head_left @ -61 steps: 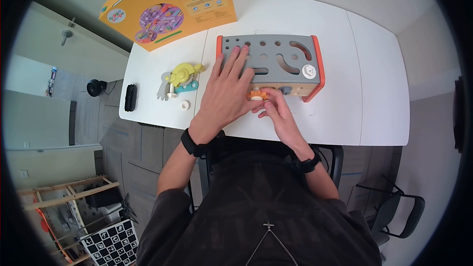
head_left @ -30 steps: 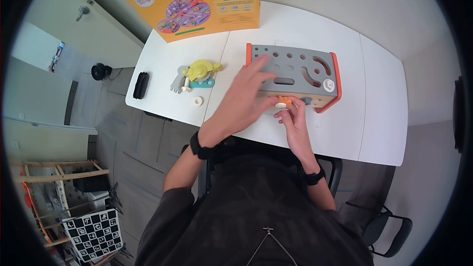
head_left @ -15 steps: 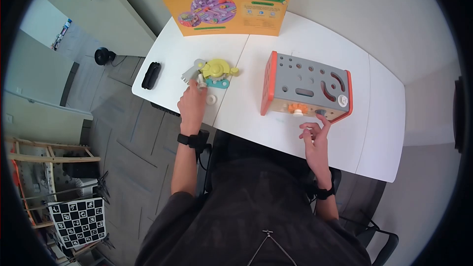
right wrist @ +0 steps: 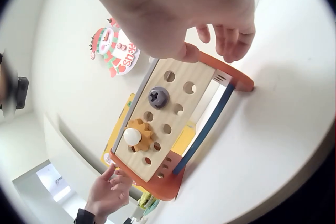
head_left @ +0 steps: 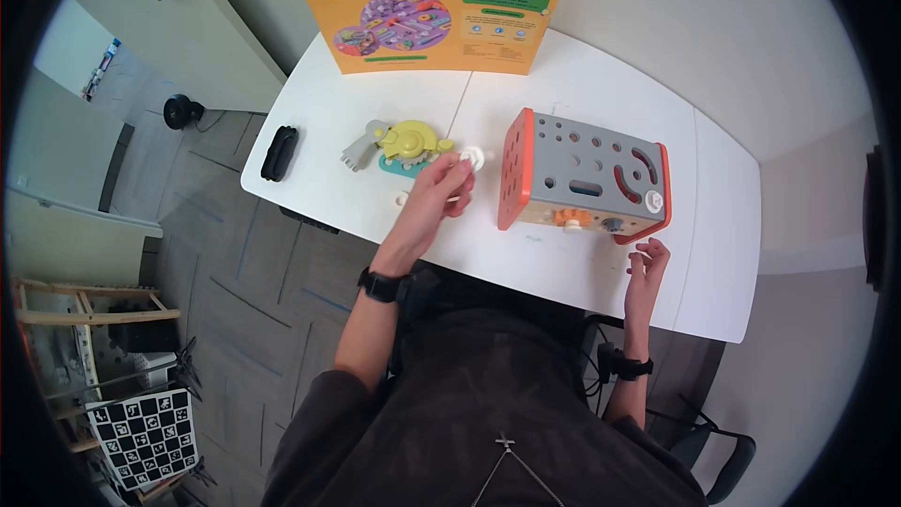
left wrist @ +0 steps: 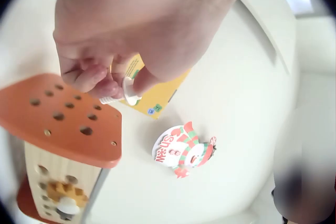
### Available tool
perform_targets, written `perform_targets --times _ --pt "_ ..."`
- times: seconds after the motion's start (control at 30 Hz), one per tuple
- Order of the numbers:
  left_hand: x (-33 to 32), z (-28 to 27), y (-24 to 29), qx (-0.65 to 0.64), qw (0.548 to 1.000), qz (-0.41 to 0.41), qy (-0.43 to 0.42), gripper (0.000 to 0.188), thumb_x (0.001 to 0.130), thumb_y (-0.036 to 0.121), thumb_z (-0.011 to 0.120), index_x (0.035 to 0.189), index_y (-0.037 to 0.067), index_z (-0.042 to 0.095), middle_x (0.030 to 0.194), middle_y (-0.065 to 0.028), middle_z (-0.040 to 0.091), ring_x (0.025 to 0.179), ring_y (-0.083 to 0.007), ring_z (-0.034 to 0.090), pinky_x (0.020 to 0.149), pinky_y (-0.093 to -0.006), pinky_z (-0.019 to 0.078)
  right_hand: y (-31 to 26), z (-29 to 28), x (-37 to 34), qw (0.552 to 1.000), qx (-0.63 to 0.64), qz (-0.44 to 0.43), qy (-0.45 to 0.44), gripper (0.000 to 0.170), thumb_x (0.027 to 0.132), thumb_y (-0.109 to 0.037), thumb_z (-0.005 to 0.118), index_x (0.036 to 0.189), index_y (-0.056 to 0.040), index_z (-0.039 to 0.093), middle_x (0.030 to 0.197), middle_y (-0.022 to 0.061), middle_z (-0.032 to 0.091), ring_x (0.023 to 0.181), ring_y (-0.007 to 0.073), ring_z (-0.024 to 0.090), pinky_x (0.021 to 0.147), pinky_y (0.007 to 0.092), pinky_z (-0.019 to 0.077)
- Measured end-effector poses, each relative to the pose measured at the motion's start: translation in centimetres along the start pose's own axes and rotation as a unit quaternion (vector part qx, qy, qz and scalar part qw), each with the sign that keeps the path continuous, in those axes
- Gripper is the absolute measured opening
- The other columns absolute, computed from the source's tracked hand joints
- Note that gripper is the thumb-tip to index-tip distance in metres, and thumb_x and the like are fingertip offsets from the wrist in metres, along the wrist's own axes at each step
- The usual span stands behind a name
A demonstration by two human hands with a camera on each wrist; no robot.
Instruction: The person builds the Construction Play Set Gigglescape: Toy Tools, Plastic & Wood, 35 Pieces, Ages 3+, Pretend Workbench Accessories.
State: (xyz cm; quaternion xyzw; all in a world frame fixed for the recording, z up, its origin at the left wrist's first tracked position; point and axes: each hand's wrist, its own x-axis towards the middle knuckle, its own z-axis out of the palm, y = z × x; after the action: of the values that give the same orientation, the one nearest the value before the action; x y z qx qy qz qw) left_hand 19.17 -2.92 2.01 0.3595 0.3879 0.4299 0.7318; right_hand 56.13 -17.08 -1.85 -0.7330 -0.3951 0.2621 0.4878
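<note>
My left hand (head_left: 427,211) pinches a white toy bolt (head_left: 474,160) between thumb and fingers, above the table left of the toy workbench (head_left: 556,169). In the left wrist view the bolt's threaded shaft (left wrist: 109,99) points towards the workbench's orange end panel (left wrist: 68,124). My right hand (head_left: 646,277), loosely bent and holding nothing, hovers by the workbench's near right corner. On the wooden front sits an orange gear (right wrist: 142,127) with a white bolt head (right wrist: 132,137) at its centre. A grey bolt (right wrist: 158,98) stands in another hole beside it.
A yellow toy saw (head_left: 411,139), a grey claw-ended piece (head_left: 359,150) and a teal strip (head_left: 394,165) lie to the left, near a white ring (head_left: 401,198). A black case (head_left: 280,152) lies at the table's left edge. Behind stands a large yellow box (head_left: 427,14).
Both hands have left the orange gear. The left hand reached to the loose parts, picked up a white bolt and carried it right towards the workbench. The right hand has drawn away rightwards.
</note>
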Motion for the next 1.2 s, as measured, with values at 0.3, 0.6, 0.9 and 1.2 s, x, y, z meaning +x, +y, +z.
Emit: perform_targets --times 0.3,0.6,0.9,1.2 --pt "5.8 0.9 -2.2 -0.317 0.937 -0.107 -0.103 0.026 0.114 0.037 0.053 0.111 0.012 0.057 0.083 0.0067 0.047 0.071 -0.0058 0.043 0.057 -0.0212 0.0332 -0.1 0.7 0.5 1.000 -0.025 0.011 -0.015 0.047 0.105 -0.009 0.060 0.148 -0.0048 0.041 0.142 0.0151 0.054 0.131 0.0269 0.055 0.102 0.0413 0.0511" --pt "6.5 0.5 -2.2 -0.346 0.920 -0.128 -0.133 0.030 0.116 0.039 0.048 0.109 0.011 0.057 0.080 0.0065 0.038 0.069 -0.0064 0.038 0.055 -0.0211 0.0309 0.9 2.2 2.2 0.996 -0.057 0.009 -0.068 0.049 0.106 -0.021 0.063 0.148 -0.0026 0.045 0.122 0.0135 0.067 0.116 0.0247 0.063 0.102 0.0408 0.0501" --pt "6.8 1.4 -2.0 -0.157 0.972 -0.121 -0.127 0.033 0.114 0.041 0.051 0.119 0.010 0.059 0.086 0.0067 0.047 0.072 -0.0053 0.041 0.060 -0.0211 0.0345 1.6 2.1 3.3 0.994 -0.061 0.054 -0.073 0.037 0.106 -0.022 0.065 0.135 0.0004 0.060 0.116 0.0102 0.069 0.106 0.0204 0.063 0.100 0.0356 0.0485" --pt "8.7 3.5 -1.5 0.126 0.985 0.115 -0.015 0.049 0.115 0.045 0.042 0.153 0.015 0.049 0.140 -0.0082 0.059 0.128 -0.0184 0.053 0.116 -0.0369 0.0370 3.3 1.8 3.7 0.996 -0.059 -0.002 -0.064 0.031 0.106 -0.016 0.064 0.133 -0.0002 0.061 0.115 0.0085 0.069 0.102 0.0179 0.063 0.094 0.0331 0.0496"
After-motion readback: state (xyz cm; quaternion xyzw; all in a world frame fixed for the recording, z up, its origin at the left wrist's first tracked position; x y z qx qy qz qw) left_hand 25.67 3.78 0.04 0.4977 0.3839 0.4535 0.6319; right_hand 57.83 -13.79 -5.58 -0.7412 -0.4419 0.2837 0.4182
